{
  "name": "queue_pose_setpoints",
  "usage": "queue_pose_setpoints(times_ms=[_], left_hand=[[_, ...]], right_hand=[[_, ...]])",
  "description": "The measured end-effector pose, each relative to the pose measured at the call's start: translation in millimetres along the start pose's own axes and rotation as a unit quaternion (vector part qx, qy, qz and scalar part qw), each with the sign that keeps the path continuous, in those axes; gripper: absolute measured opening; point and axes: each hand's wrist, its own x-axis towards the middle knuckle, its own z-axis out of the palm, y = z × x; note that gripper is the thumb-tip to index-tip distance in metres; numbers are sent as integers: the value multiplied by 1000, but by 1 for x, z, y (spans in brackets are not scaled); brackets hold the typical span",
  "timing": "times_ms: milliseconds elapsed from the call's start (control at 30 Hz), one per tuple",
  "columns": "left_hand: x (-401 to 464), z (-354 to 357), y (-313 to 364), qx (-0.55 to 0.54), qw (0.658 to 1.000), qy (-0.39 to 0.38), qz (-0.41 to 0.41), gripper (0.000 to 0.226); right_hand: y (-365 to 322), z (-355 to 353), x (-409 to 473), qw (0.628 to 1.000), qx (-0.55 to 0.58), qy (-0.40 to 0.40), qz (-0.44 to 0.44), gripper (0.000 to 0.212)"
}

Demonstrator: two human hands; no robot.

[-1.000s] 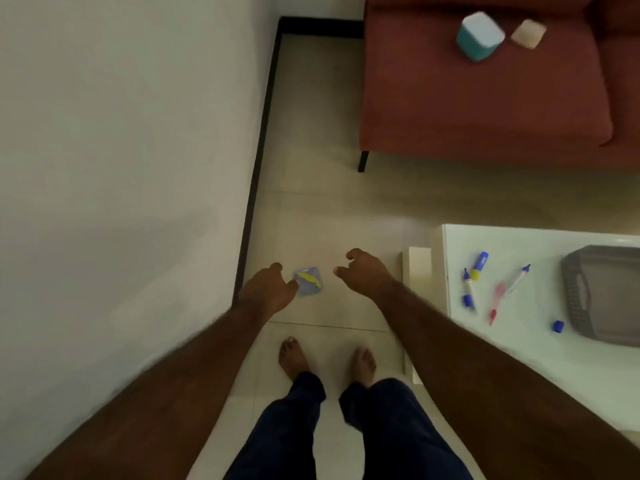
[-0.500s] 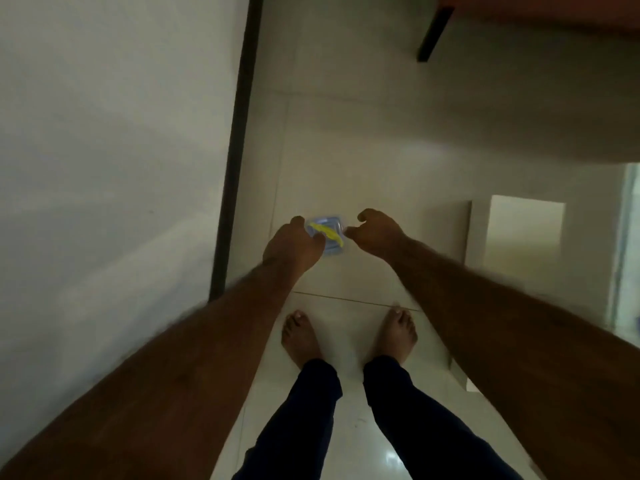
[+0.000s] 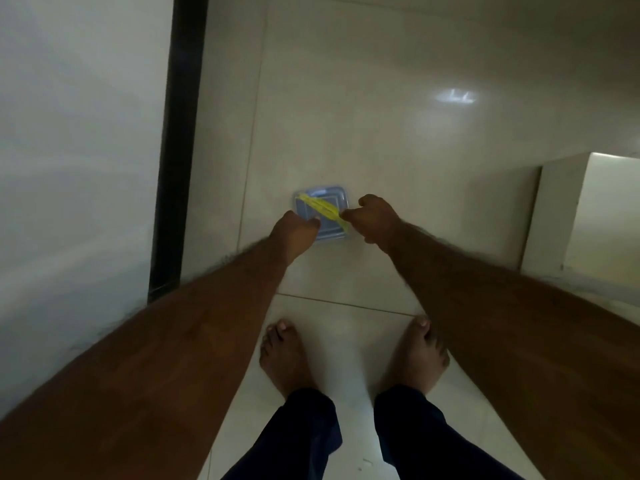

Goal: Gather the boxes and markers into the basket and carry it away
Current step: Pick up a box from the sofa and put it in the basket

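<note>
A small blue box (image 3: pixel 325 201) with a yellow band across its lid sits low over the floor tiles in front of my feet. My left hand (image 3: pixel 294 232) presses against its near left side with the fingers curled. My right hand (image 3: pixel 375 218) holds its right edge, fingertips on the yellow band. Both hands grip the box between them. I cannot tell whether it rests on the floor or is just off it. The basket and the markers are out of view.
A white wall (image 3: pixel 79 150) with a black skirting strip (image 3: pixel 178 161) runs along the left. The white side of the low table (image 3: pixel 602 216) stands at the right. My bare feet (image 3: pixel 287 358) stand on the glossy tiles just behind the box.
My view has tipped down, so the sofa, tabletop, markers and basket have left the frame. Both hands have reached lower and closed onto the blue box.
</note>
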Motion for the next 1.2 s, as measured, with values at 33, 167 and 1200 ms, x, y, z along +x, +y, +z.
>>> queue_pose_setpoints(times_ms=[33,167,1200], left_hand=[[4,5,-2,-11,1000,5,1,58],[16,12,-7,-21,999,45,13,58],[-540,-328,319,-180,920,99,333,41]], right_hand=[[2,4,4,1000,7,-2,-2,63],[6,17,10,999,-28,8,-27,58],[-273,-404,-544,927,193,195,-255,26]])
